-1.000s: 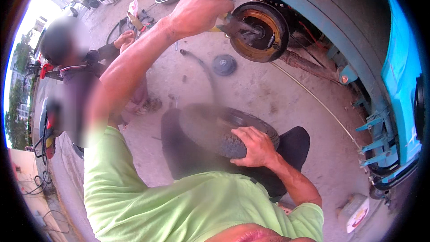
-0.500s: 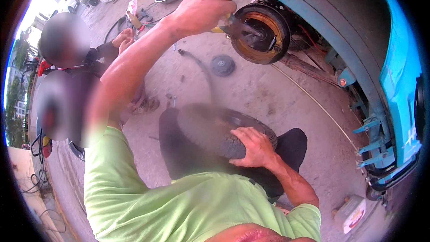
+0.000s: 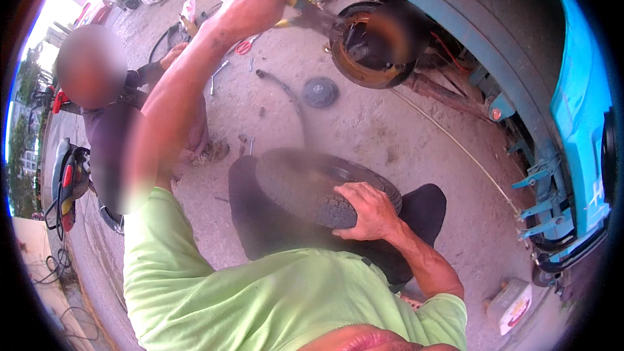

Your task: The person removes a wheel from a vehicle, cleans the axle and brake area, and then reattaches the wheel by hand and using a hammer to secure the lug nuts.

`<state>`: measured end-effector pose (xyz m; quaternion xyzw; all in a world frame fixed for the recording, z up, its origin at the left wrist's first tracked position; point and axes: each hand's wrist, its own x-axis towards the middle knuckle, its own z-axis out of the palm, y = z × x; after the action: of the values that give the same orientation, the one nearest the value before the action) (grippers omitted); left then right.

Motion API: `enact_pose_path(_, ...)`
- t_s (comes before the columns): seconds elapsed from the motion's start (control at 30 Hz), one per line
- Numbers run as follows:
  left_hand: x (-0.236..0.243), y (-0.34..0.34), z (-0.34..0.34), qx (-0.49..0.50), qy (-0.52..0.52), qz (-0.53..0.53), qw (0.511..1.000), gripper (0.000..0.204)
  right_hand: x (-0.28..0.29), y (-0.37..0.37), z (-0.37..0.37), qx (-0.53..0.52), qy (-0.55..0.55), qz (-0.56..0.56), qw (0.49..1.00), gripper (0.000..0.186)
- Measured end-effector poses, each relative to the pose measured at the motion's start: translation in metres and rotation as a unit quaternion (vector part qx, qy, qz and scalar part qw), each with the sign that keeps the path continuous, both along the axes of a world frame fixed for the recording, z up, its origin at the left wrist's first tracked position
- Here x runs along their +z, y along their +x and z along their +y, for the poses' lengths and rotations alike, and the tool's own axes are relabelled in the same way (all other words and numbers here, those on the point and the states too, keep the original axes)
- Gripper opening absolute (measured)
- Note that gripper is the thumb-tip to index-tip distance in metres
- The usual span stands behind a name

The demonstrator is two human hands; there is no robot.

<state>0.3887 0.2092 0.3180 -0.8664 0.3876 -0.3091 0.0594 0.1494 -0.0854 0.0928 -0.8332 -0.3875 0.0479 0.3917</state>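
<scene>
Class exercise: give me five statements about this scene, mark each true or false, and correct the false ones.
1. The left hand holds a yellow-handled tool. True.
2. The right hand is on the blue bodywork. False: it is on a black tire.
3. The shirt is red. False: it is light green.
4. A round, dark grey cap lies on the ground. True.
5. Another person is at the picture's right. False: at its left.
</scene>
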Motion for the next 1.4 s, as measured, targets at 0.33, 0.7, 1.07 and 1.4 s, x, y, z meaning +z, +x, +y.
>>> enact_pose_path(0.33, -0.251, -0.041, 0.141, 0.397, -0.058, 0.397, 0.826, 0.028, 0.002, 0.008, 0.004, 0.003, -0.005, 0.002, 1.0, 0.084)
enact_pose_path(0.7, -0.572, -0.126, 0.223, 0.351, 0.068, 0.528, 0.77, 0.028, 0.004, 0.065, -0.014, -0.06, -0.03, 0.066, 0.996, 0.089)
enact_pose_path(1.07, -0.61, -0.133, 0.147, 0.312, -0.607, 0.575, 0.451, 0.049, -0.004, 0.093, -0.002, -0.118, -0.023, 0.088, 0.989, 0.087)
enact_pose_path(1.4, -0.521, -0.117, 0.052, 0.246, -0.778, 0.55, 0.176, 0.081, 0.006, 0.073, 0.012, -0.266, -0.062, 0.128, 0.953, 0.089)
